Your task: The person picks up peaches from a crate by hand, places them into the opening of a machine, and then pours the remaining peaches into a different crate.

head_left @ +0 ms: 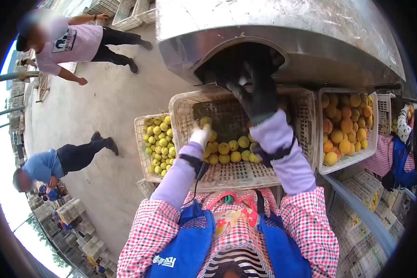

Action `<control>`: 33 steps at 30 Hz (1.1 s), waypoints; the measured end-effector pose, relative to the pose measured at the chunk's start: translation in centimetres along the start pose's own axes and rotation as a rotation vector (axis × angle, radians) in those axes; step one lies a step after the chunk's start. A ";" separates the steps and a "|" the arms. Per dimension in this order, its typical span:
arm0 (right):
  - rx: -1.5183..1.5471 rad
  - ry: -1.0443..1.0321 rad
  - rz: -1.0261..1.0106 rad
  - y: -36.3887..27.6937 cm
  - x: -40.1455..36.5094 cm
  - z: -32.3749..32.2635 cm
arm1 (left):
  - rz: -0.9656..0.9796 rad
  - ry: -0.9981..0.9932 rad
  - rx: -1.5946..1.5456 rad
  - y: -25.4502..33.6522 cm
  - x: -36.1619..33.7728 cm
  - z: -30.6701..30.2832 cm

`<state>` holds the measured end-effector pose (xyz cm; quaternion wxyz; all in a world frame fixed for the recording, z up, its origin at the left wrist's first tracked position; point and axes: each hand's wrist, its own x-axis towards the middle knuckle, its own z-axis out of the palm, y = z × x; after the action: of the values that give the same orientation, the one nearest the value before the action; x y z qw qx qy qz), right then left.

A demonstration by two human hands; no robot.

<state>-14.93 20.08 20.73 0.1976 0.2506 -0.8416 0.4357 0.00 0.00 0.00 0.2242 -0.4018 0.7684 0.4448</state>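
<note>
My left hand [200, 135], in a white glove, is at the left part of a large plastic crate [245, 178]. Its fingers are closed on a round yellow-green fruit [205, 121]. More of these fruits [224, 148] lie in a band across the crate's floor. My right hand [256, 95] wears a black glove and reaches over the crate's far side toward the dark opening [213, 69] of a metal machine [310, 51]. Its thumb side looks spread and I see nothing in it, though the fingertips blend into the dark.
A crate of small yellow-green fruit [160, 143] stands at the left, and a crate of orange-yellow fruit [347, 127] at the right. Two people [74, 39] are on the concrete floor to the left. Another person [394, 157] is at the far right, near a blue rail [361, 213].
</note>
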 end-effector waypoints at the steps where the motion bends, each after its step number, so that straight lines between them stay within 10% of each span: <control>1: -0.021 -0.042 0.009 0.0 -2.7 -0.8 | 0.052 0.065 0.263 -1.1 0.1 1.5; 2: 0.030 -0.153 0.164 0.5 -6.1 -1.0 | 0.107 0.249 0.765 -0.2 -1.8 2.8; 7: -0.030 -0.791 0.694 6.2 -22.7 2.7 | 0.111 0.087 0.518 -1.5 0.1 5.4; 11: -0.123 -1.023 0.588 3.0 -22.1 4.6 | 0.316 0.083 0.492 -2.0 2.8 7.3; 15: -0.366 -1.880 0.240 3.1 -22.1 10.0 | 0.381 0.128 0.386 -1.9 3.6 7.5; 17: -0.255 -1.655 0.299 3.3 -22.9 10.0 | 0.495 0.267 0.252 -2.3 3.2 6.0; 19: -0.007 -1.271 0.249 4.1 -22.2 4.7 | 0.187 -0.102 -0.446 3.2 -2.8 1.2; 23: 0.922 -0.660 0.888 3.3 -20.8 2.1 | 0.114 -0.456 -1.025 5.6 -11.6 -5.8; 33: 0.368 -0.279 0.432 -8.1 -12.5 -5.6 | 0.265 -0.578 -1.159 11.7 -20.2 -7.4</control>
<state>0.50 23.85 22.06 -0.0654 0.1548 -0.8014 0.5741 2.16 5.31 23.80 0.1123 -0.2237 0.3564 0.9002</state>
